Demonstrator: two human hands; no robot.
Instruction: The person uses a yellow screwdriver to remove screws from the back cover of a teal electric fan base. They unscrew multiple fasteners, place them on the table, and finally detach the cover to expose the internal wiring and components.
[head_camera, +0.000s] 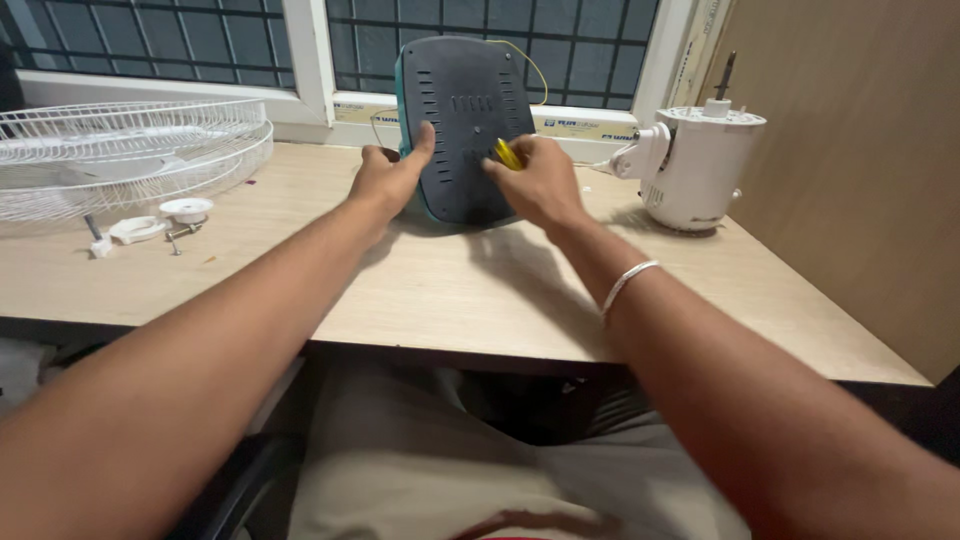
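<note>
A person seated at a wooden tabletop (450, 290) steadies a dark grey vented base panel (470, 125) with a teal rim, stood on edge near the window at the back of the surface. The left hand (392, 178) clasps the panel's left edge, thumb lying across the grey face and fingers wrapped behind the rim. The right hand (535, 180) is closed around a yellow-handled tool (509, 154), apparently a screwdriver, whose tip meets the panel's right half; a silver bangle (628, 283) circles that wrist. The two hands sit apart, one at each side of the panel. A thin yellow wire (535, 68) loops out from behind the panel's upper right corner. To the right, well apart from the panel, stands a white fan motor housing (697, 165) with its shaft pointing up. At the far left rests a white wire fan guard (130, 150), and just in front of it lie a small round white cap (186, 209), other white plastic pieces and a few loose screws (176, 238).
</note>
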